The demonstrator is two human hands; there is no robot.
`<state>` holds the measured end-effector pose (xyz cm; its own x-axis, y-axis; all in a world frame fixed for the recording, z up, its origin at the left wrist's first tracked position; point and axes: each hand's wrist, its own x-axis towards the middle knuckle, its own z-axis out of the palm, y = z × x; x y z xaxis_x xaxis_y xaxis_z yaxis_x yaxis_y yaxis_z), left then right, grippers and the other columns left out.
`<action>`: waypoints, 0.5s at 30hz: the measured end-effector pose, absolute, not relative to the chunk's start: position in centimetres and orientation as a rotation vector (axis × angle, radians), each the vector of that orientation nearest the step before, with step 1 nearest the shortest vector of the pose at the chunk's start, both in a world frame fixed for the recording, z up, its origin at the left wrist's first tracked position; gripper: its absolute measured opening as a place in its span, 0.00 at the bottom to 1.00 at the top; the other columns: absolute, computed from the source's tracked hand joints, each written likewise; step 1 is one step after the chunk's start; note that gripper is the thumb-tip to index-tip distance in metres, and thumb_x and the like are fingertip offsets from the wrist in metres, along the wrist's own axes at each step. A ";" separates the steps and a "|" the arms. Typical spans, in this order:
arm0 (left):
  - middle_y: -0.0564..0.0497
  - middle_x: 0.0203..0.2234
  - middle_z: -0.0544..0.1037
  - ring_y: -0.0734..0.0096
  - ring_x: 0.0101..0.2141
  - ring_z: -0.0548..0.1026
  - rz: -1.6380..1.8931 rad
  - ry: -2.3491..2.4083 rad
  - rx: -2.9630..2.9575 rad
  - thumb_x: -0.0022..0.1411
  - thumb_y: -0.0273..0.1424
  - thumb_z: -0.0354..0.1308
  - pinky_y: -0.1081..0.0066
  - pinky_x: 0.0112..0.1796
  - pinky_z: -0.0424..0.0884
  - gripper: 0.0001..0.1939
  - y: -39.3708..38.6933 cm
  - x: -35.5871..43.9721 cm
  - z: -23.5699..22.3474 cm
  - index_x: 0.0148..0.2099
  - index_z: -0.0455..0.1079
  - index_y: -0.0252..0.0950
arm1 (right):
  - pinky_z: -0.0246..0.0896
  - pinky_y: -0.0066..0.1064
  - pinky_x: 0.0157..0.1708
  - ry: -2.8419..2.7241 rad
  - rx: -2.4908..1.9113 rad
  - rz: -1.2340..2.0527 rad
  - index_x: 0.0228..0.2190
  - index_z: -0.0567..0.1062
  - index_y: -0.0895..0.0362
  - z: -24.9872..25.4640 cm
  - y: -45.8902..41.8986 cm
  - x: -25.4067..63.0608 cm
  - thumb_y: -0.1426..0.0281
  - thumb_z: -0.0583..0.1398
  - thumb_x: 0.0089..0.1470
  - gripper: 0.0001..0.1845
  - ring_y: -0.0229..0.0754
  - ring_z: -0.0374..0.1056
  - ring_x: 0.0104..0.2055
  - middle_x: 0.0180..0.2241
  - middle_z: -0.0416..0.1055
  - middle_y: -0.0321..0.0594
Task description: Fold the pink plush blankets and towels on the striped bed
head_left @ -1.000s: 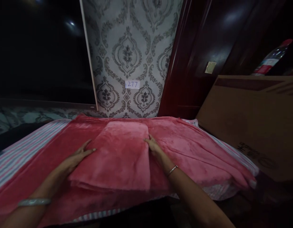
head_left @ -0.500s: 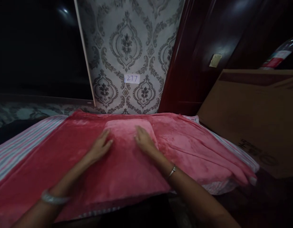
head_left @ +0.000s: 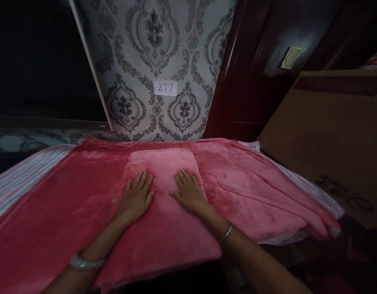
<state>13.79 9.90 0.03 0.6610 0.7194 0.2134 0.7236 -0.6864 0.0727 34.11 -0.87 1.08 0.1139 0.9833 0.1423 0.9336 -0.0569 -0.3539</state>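
A plush pink-red blanket (head_left: 173, 232) lies spread over the surface in front of me, with a raised, flat pad-like section (head_left: 164, 159) running down its middle. My left hand (head_left: 136, 198) rests palm down on the left side of that section, fingers spread. On its right side my right hand (head_left: 188, 192) lies flat too, fingers stretched out and thumb pointing inward. Neither hand grips the fabric. What lies under the raised part, if anything, is hidden.
Striped cloth (head_left: 26, 175) shows beyond the blanket's left edge. A cardboard box (head_left: 326, 130) stands at the right. Behind are a patterned wall with a "277" label (head_left: 165, 88), a dark screen (head_left: 41, 61) and a dark red wooden panel (head_left: 252, 69) with a switch (head_left: 291, 57).
My hands have come down flat on the blanket, fingers now spread and still. The raised section's outline shows more clearly, and the view has tilted slightly.
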 end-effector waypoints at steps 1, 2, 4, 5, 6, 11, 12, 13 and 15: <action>0.39 0.71 0.51 0.50 0.70 0.50 -0.344 -1.235 -2.846 0.70 0.40 0.42 0.43 0.66 0.47 0.32 9.9 13.8 0.0 0.71 0.55 0.32 | 0.27 0.54 0.70 -1.828 -2.082 0.192 0.69 0.54 0.59 0.8 -1.3 35.1 0.55 0.54 0.65 0.38 0.52 0.33 0.74 0.72 0.39 0.48; 0.39 0.71 0.52 0.50 0.70 0.50 -0.343 -1.229 -2.847 0.70 0.40 0.42 0.42 0.66 0.48 0.32 10.0 13.9 0.0 0.71 0.55 0.32 | 0.27 0.55 0.70 -1.785 -2.122 0.198 0.69 0.53 0.59 0.4 -1.6 35.9 0.55 0.53 0.65 0.38 0.52 0.32 0.74 0.72 0.38 0.48; 0.39 0.70 0.52 0.50 0.70 0.51 -0.358 -1.206 -2.843 0.70 0.41 0.41 0.42 0.65 0.48 0.32 10.0 13.9 -0.2 0.71 0.55 0.33 | 0.31 0.55 0.70 -1.711 -2.178 0.220 0.70 0.50 0.58 -0.4 -2.1 37.1 0.55 0.51 0.66 0.38 0.50 0.30 0.74 0.72 0.35 0.46; 0.39 0.70 0.52 0.50 0.70 0.51 -0.360 -1.198 -2.837 0.70 0.41 0.41 0.42 0.65 0.48 0.32 10.0 13.9 -0.3 0.71 0.55 0.33 | 0.33 0.55 0.69 -1.687 -2.182 0.228 0.70 0.48 0.58 -0.8 -2.3 37.4 0.55 0.50 0.66 0.38 0.49 0.29 0.75 0.73 0.34 0.46; 0.39 0.71 0.52 0.51 0.70 0.51 -0.356 -1.198 -2.827 0.70 0.40 0.41 0.42 0.65 0.48 0.32 10.0 13.9 -0.3 0.71 0.55 0.33 | 0.36 0.54 0.69 -1.667 -2.175 0.229 0.70 0.47 0.58 -1.3 -2.3 37.6 0.55 0.50 0.66 0.39 0.48 0.29 0.75 0.73 0.34 0.45; 0.40 0.71 0.52 0.52 0.70 0.50 -0.276 -1.246 -2.789 0.71 0.40 0.40 0.43 0.66 0.49 0.32 9.7 14.1 0.0 0.72 0.54 0.32 | 0.40 0.50 0.69 -1.619 -2.010 0.158 0.70 0.51 0.56 -3.9 -1.7 38.2 0.54 0.51 0.65 0.38 0.49 0.32 0.74 0.72 0.39 0.45; 0.40 0.71 0.52 0.52 0.70 0.51 -0.273 -1.252 -2.790 0.71 0.40 0.41 0.43 0.66 0.49 0.32 9.6 14.1 0.1 0.72 0.54 0.32 | 0.39 0.50 0.70 -1.610 -1.962 0.141 0.69 0.53 0.56 -4.4 -1.6 38.5 0.54 0.52 0.65 0.37 0.49 0.33 0.74 0.72 0.41 0.45; 0.40 0.71 0.52 0.52 0.70 0.51 -0.276 -1.255 -2.793 0.71 0.40 0.41 0.44 0.66 0.49 0.32 9.6 14.1 0.2 0.72 0.54 0.32 | 0.38 0.51 0.70 -1.592 -1.920 0.129 0.69 0.55 0.56 -4.8 -1.4 38.8 0.53 0.52 0.65 0.37 0.49 0.33 0.74 0.72 0.42 0.45; 0.40 0.71 0.53 0.51 0.70 0.51 -0.301 -1.264 -2.800 0.71 0.40 0.41 0.44 0.66 0.49 0.32 9.7 14.1 0.2 0.72 0.54 0.33 | 0.38 0.51 0.70 -1.521 -1.860 0.125 0.68 0.58 0.56 -5.3 -1.0 39.7 0.53 0.53 0.63 0.37 0.51 0.36 0.74 0.72 0.42 0.47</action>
